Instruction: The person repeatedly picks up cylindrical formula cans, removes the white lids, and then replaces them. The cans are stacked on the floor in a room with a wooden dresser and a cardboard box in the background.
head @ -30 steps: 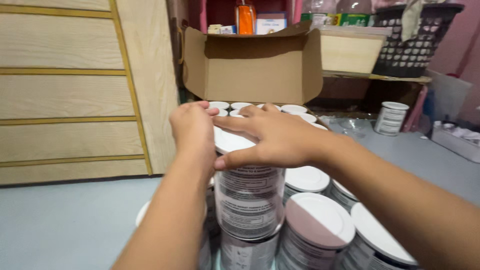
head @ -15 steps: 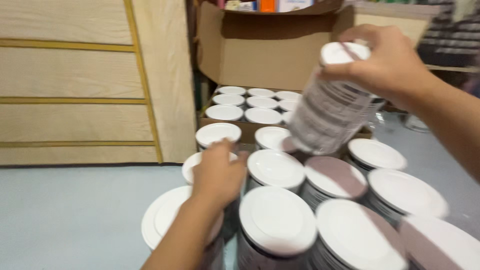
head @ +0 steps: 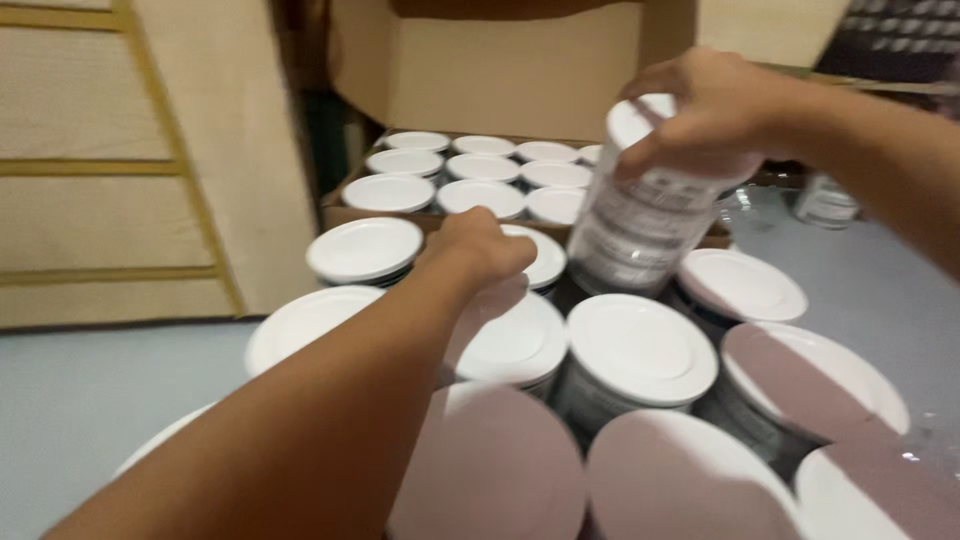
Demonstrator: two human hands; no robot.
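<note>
My right hand (head: 705, 110) grips a tall can with a white lid and printed label (head: 630, 225) by its top, holding it tilted just above the rear of a cluster of white-lidded cans (head: 640, 350). My left hand (head: 478, 245) reaches forward with fingers curled down over a can lid (head: 540, 255) in the middle of the cluster; whether it grips that can is hidden. Behind the cluster stands an open cardboard box (head: 520, 70) with several more white-lidded cans (head: 470, 180) packed inside.
A wooden panelled wall with yellow trim (head: 120, 170) rises at the left. The grey surface (head: 80, 390) extends left of the cans. One more can (head: 825, 200) stands at the far right near a dark basket (head: 900, 40).
My right hand lifted the top can off the stack and now holds it lower and closer to the box. My left hand left the can and reached forward over the cluster. The view tilted down.
</note>
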